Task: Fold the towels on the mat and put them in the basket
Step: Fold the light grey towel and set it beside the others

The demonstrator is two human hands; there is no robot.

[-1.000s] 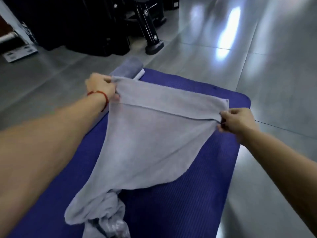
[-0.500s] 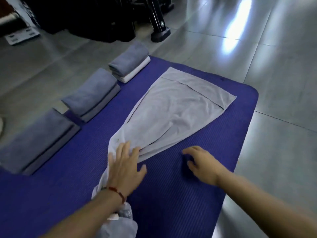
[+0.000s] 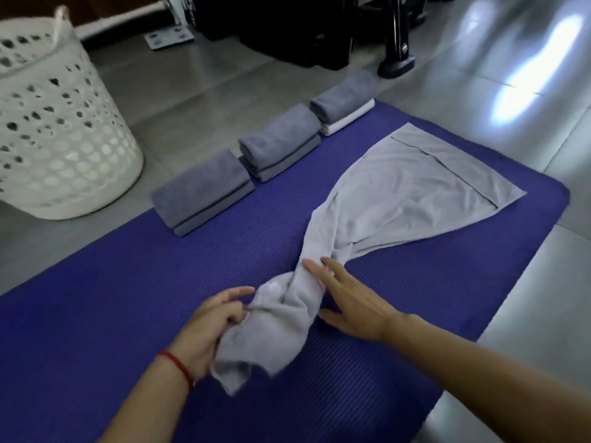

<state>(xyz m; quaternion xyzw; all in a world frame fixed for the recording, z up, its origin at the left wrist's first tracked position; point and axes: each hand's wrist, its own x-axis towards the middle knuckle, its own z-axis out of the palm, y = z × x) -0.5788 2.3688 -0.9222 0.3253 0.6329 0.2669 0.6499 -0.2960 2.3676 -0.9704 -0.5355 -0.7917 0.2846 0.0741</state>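
Left hand (image 3: 208, 327) pinching the bunched near end of the grey towel (image 3: 399, 193), right hand (image 3: 348, 298) flat, fingers straight on its twist, basket (image 3: 64, 123) at ten o'clock off the mat (image 3: 112, 298)

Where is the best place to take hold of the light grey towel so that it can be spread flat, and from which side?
Grip the two near corners of the light grey towel, in the bunched, twisted end by the left hand and right hand. Come from the near side, one hand at each edge. The far end already lies flat on the mat, so only this end probably needs pulling apart.
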